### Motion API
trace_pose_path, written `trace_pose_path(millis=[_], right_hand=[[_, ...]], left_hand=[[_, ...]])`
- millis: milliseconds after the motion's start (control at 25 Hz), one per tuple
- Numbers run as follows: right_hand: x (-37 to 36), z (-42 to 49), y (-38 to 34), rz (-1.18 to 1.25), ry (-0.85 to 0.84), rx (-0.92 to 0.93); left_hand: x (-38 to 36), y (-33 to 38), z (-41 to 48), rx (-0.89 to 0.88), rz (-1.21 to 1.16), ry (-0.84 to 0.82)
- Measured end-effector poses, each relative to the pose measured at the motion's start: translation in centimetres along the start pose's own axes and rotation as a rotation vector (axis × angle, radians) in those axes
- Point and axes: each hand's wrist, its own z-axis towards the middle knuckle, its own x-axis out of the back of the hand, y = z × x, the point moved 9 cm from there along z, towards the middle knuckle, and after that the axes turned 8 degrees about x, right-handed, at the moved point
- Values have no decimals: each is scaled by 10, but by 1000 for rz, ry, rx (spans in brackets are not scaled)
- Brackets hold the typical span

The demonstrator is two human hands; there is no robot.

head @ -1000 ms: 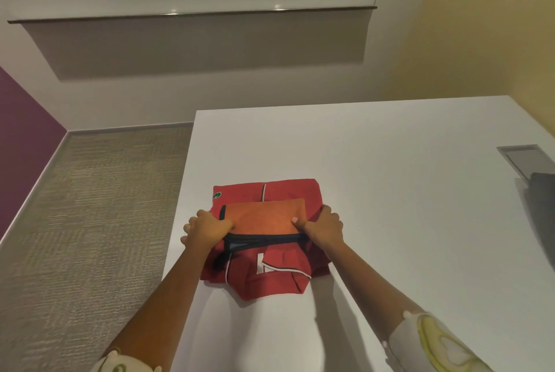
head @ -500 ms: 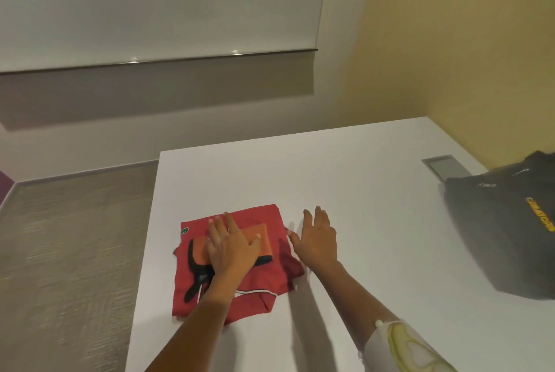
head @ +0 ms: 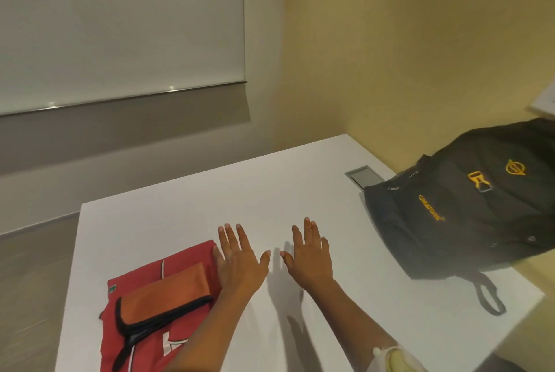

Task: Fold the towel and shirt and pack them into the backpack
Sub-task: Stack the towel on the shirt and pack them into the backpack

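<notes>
Both folds look done: orange towel (head: pixel 168 290) is stacked on red shirt (head: pixel 144 338) at table (head: pixel 270 191) near-left. Packing is left; backpack (head: pixel 468 209) sits far right, apparently closed. Left hand (head: pixel 240 263) and right hand (head: pixel 309 254) are spread flat, nothing gripped.

White table (head: pixel 270 191), yellow wall (head: pixel 405 56), roller blind (head: pixel 120 20), carpet (head: pixel 27 281)
</notes>
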Motion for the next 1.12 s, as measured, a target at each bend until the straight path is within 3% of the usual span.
trace_pose_path(millis=[160,640,1120], right_hand=[[18,-2,51,20,-45,-67],[127,-34,271,-109,85,-229],[210,-77,508,-156,153,-556]], left_hand=[[1,67,-9,-101,-6,-23],[10,323,-60,-430,133,-31],[-18,525,-123,-695,137,-91]])
